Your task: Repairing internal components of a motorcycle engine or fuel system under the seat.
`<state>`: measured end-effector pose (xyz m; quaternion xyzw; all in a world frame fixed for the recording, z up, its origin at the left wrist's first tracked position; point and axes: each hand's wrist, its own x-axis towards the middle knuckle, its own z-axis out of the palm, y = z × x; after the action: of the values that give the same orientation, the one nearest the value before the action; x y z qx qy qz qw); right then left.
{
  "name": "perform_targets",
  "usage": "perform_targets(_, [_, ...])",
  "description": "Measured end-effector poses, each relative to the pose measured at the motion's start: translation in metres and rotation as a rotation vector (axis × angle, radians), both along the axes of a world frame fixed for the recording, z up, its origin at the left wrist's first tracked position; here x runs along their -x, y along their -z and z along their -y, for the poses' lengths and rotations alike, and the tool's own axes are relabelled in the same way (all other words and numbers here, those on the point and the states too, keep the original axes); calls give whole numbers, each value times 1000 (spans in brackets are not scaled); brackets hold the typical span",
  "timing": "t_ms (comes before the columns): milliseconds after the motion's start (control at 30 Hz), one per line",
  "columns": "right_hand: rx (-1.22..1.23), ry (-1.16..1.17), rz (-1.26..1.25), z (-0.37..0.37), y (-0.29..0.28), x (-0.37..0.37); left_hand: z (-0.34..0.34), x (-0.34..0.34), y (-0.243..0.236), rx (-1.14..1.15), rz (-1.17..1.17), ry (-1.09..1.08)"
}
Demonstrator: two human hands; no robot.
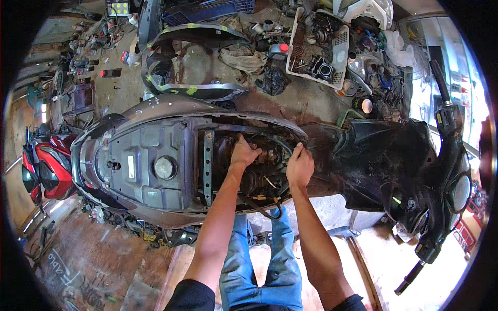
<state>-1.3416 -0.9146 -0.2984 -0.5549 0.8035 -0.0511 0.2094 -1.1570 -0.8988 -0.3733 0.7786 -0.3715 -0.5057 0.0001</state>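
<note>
A scooter with its seat off lies lengthwise before me, its dark body panel [150,106] ringing an open engine bay [223,147]. Down in that bay is my left hand [245,153], thumb and finger spread apart, near hoses and small metal parts; its other fingers are partly hidden. My right hand [300,167] is closed at the bay's front end, beside a curved black hose [284,147] and the panel's rim. What its fingers pinch is hidden. Left of the bay sits the fuel tank cover with a round cap [165,168], next to a perforated metal crossbar [208,168].
Beyond the scooter, a removed body panel [194,90] and a white crate [340,57] of greasy parts lie on the dirty floor. The handlebar [448,124] extends at right. A red motorcycle [54,160] stands at left. A wooden board [98,259] lies nearer me.
</note>
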Motion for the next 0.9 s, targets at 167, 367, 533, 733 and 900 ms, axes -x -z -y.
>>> perform_targets(167, [-24, 28, 40, 2, -3, 0, 6, -2, 2, -101, -107, -14])
perform_targets(367, [7, 16, 28, 1, 1, 1, 9, -3, 1, -130, -82, 17])
perform_targets(533, [23, 10, 7, -3, 3, 2, 12, -6, 6, -190, -124, 7])
perform_targets(733, [55, 22, 28, 0, -1, 1, 15, -10, 7, -212, -169, -10])
perform_targets(900, [55, 17, 48, 1, 2, 5, 15, -5, 3, -162, -93, 29])
